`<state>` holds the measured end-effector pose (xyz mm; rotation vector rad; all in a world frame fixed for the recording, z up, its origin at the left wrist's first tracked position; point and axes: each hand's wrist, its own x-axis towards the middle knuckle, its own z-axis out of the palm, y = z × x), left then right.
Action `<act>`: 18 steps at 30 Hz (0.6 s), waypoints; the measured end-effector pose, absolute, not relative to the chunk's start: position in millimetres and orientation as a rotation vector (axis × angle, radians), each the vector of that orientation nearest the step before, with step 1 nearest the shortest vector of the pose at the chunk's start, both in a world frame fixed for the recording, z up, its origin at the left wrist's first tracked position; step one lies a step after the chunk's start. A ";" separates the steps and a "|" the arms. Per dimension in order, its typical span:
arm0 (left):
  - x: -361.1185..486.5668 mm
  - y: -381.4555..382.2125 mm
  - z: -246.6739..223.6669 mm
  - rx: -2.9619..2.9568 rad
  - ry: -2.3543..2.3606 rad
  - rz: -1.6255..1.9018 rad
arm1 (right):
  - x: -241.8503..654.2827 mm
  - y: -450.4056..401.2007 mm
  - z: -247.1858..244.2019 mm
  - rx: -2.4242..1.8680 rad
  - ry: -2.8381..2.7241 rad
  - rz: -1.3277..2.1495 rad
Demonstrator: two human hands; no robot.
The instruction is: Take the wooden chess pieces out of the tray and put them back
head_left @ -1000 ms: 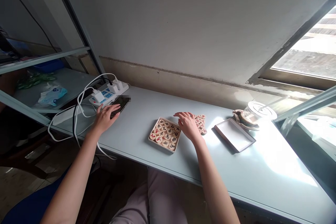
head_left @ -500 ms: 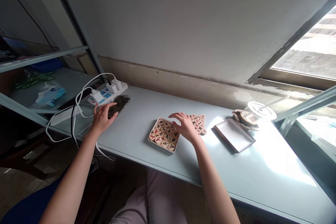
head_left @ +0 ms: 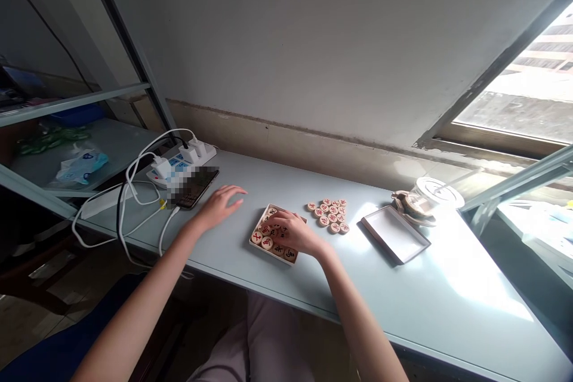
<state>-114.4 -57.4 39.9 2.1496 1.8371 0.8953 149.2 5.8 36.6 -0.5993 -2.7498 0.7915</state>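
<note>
We counted 13 loose pieces (head_left: 329, 215), one tray (head_left: 256, 231) lying diagonal. Right hand (head_left: 293, 233) curled over tray pieces, grip unclear. Left hand (head_left: 219, 206) flat, spread, empty.

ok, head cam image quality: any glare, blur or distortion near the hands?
Head view: window sunlight blows out the table at right; the phone screen is pixelated; wide-angle lens bends the frame edges; the right hand shades the chess piece tray, markings still legible.

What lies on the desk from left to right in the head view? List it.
Power strip → phone → left hand → box of chess pieces → loose chess pieces → empty lid → glass cup.
</note>
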 end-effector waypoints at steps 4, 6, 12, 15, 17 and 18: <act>-65.1 -20.7 34.2 2.095 1.582 0.867 | 142.9 1.3 34.2 -0.604 -2.711 0.707; -52.9 -5.9 26.6 2.046 1.511 0.851 | 142.4 2.1 33.5 -0.650 -2.672 0.692; -56.8 4.6 6.1 1.901 1.394 0.883 | 169.4 26.6 41.7 -0.832 -2.426 0.743; -66.1 1.8 3.6 1.822 1.374 0.873 | 187.5 39.0 46.1 -1.013 -2.404 0.693; -71.0 1.5 3.6 1.752 1.391 0.871 | 194.6 43.3 45.8 -1.111 -2.448 0.568; -72.7 1.7 3.8 1.726 1.400 0.876 | 196.4 44.5 44.3 -1.137 -2.483 0.498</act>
